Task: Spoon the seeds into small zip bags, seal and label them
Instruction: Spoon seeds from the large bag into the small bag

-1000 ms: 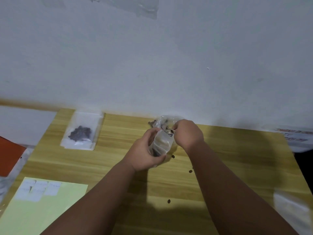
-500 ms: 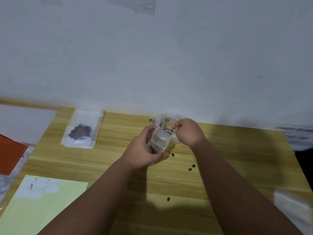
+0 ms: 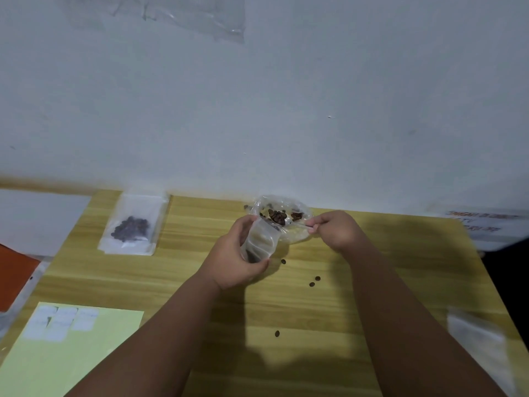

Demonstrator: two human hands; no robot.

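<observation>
At the centre of the frame, I am watching the left hand (image 3: 233, 255) wrapping its fingers and thumb round a small clear zip bag (image 3: 259, 242). It is holding the bag upright, with the mouth gaping, just beside a clear plastic dish (image 3: 300, 239) at the far edge of the wooden table (image 3: 160, 267). Just right of centre, the right hand (image 3: 337, 230) is pinching the handle of a clear spoon (image 3: 297, 224). The spoon's bowl is carrying dark seeds (image 3: 277, 216) over the dish, close to the bag's mouth; I cannot tell whether spoon and bag are touching. A few loose seeds (image 3: 317, 278) are lying on the wood below the hands. At left of centre a filled bag (image 3: 131, 227) is lying flat. In the lower left a yellow sheet (image 3: 86, 353) is carrying white labels (image 3: 61, 322).
</observation>
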